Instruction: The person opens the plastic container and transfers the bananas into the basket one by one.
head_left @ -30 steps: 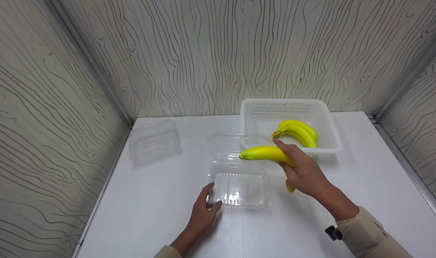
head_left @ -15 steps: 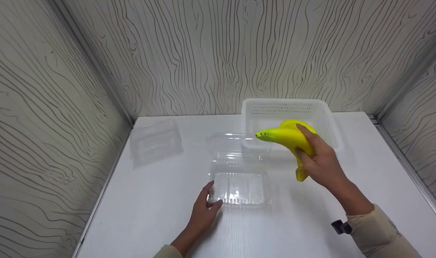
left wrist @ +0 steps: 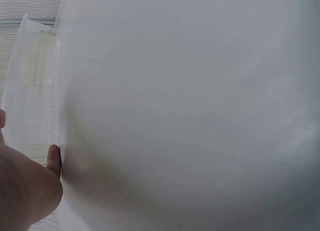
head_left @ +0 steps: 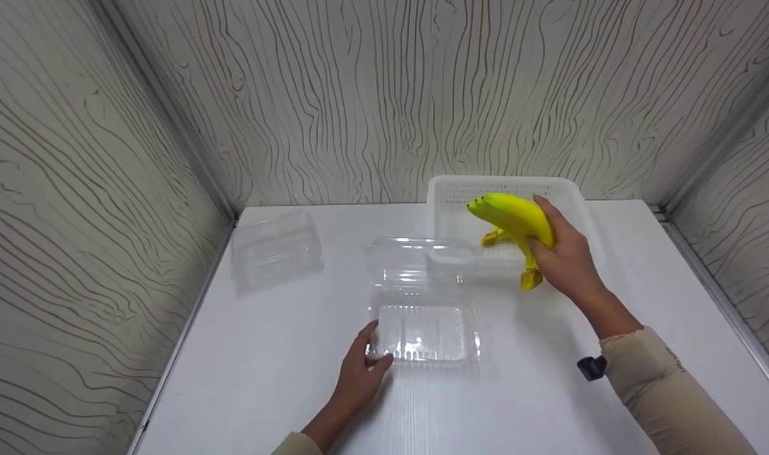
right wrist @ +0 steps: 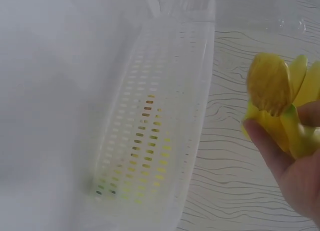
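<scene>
My right hand (head_left: 567,259) grips a bunch of yellow bananas (head_left: 514,215) in the head view, tips pointing left and brown stem end hanging down. It holds them over the white slotted basket (head_left: 444,182). A second banana bunch (head_left: 494,236) lies inside, mostly hidden by the held one. In the right wrist view the held bananas' stem end (right wrist: 270,86) faces the camera, beside the basket's wall (right wrist: 135,81). My left hand (head_left: 359,376) holds the near left corner of a clear plastic clamshell box (head_left: 422,335) between thumb and fingers. Its lid (head_left: 416,253) is folded back.
Another clear plastic box (head_left: 277,249) stands at the table's far left. Wood-patterned panels (head_left: 384,101) rise behind and on both sides of the white table (head_left: 264,366). The clamshell's lid overlaps the basket's front left corner in the head view.
My right hand has carried the bananas away from the table's front and slightly right, from beside the clamshell to over the basket. The left hand and clamshell have stayed almost still.
</scene>
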`<action>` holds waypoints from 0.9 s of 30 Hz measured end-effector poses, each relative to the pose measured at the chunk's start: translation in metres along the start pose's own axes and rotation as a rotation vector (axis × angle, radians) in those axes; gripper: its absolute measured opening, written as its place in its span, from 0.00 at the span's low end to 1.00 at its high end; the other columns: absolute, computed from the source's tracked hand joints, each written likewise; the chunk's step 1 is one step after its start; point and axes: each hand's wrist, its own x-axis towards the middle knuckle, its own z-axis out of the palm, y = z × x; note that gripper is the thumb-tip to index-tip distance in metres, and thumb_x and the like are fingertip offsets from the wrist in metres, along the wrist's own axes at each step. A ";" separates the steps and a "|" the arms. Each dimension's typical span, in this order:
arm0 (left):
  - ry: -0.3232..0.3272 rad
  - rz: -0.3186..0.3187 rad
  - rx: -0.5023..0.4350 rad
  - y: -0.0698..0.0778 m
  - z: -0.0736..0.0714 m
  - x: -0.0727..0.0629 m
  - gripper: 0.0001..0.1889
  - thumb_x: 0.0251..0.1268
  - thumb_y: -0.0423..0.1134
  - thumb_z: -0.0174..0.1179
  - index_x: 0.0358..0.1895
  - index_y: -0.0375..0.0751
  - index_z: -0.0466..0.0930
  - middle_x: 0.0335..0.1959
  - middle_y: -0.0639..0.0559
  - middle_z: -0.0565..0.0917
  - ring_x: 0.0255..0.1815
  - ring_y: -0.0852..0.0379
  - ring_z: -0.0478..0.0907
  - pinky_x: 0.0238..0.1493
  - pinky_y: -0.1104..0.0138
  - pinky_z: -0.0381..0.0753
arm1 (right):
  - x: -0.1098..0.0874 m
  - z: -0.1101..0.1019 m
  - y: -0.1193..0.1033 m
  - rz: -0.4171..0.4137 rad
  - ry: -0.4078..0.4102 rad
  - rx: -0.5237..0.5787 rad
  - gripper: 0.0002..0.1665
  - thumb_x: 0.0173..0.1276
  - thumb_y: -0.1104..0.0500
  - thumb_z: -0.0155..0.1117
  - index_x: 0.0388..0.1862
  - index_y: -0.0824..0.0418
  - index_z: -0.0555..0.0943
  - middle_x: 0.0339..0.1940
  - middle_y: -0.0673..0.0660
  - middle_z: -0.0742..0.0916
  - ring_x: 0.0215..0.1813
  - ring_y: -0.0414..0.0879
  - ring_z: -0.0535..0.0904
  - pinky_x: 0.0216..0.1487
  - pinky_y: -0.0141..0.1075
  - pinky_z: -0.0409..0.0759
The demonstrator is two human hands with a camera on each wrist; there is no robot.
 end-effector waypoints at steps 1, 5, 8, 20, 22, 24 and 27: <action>-0.005 0.003 -0.001 0.000 -0.001 0.000 0.36 0.65 0.49 0.59 0.75 0.62 0.55 0.72 0.46 0.66 0.45 0.59 0.81 0.49 0.61 0.81 | 0.004 0.001 0.001 0.012 -0.005 0.006 0.42 0.74 0.54 0.55 0.75 0.22 0.48 0.69 0.54 0.72 0.58 0.54 0.71 0.60 0.61 0.75; -0.018 0.000 -0.016 0.001 -0.002 0.000 0.37 0.66 0.50 0.59 0.76 0.61 0.54 0.72 0.44 0.65 0.45 0.57 0.82 0.49 0.59 0.81 | 0.022 0.009 0.004 0.036 -0.010 0.036 0.43 0.74 0.56 0.55 0.76 0.26 0.47 0.71 0.54 0.71 0.61 0.54 0.71 0.64 0.59 0.73; -0.018 -0.017 -0.025 0.001 -0.002 0.000 0.37 0.66 0.50 0.59 0.76 0.63 0.53 0.72 0.46 0.65 0.46 0.56 0.82 0.50 0.59 0.81 | 0.036 0.016 0.005 0.050 -0.007 0.061 0.44 0.73 0.58 0.55 0.77 0.28 0.47 0.70 0.54 0.71 0.61 0.53 0.71 0.63 0.56 0.74; 0.009 -0.054 -0.001 0.001 0.001 0.001 0.36 0.64 0.50 0.60 0.74 0.68 0.54 0.69 0.49 0.69 0.52 0.56 0.80 0.51 0.60 0.81 | 0.081 0.054 0.004 0.098 -0.034 0.100 0.44 0.73 0.62 0.55 0.77 0.30 0.49 0.72 0.51 0.71 0.64 0.52 0.69 0.70 0.55 0.68; 0.010 -0.049 -0.004 0.001 0.002 0.001 0.37 0.64 0.50 0.60 0.74 0.67 0.54 0.70 0.49 0.68 0.52 0.56 0.79 0.51 0.60 0.81 | 0.085 0.059 0.006 0.106 -0.038 0.088 0.45 0.73 0.62 0.55 0.77 0.31 0.48 0.73 0.50 0.70 0.65 0.51 0.69 0.71 0.55 0.67; 0.007 -0.040 -0.008 0.001 0.001 0.001 0.37 0.64 0.50 0.60 0.74 0.66 0.55 0.71 0.48 0.67 0.52 0.55 0.80 0.51 0.60 0.81 | 0.090 0.063 0.009 0.121 -0.046 0.074 0.44 0.73 0.62 0.55 0.78 0.33 0.48 0.74 0.51 0.69 0.67 0.51 0.68 0.73 0.55 0.65; 0.008 -0.024 -0.017 0.001 0.001 0.000 0.37 0.64 0.49 0.61 0.75 0.64 0.55 0.72 0.46 0.66 0.52 0.55 0.80 0.52 0.59 0.81 | 0.094 0.068 0.016 0.143 -0.056 0.063 0.43 0.74 0.61 0.54 0.79 0.37 0.48 0.75 0.52 0.68 0.67 0.51 0.67 0.74 0.55 0.63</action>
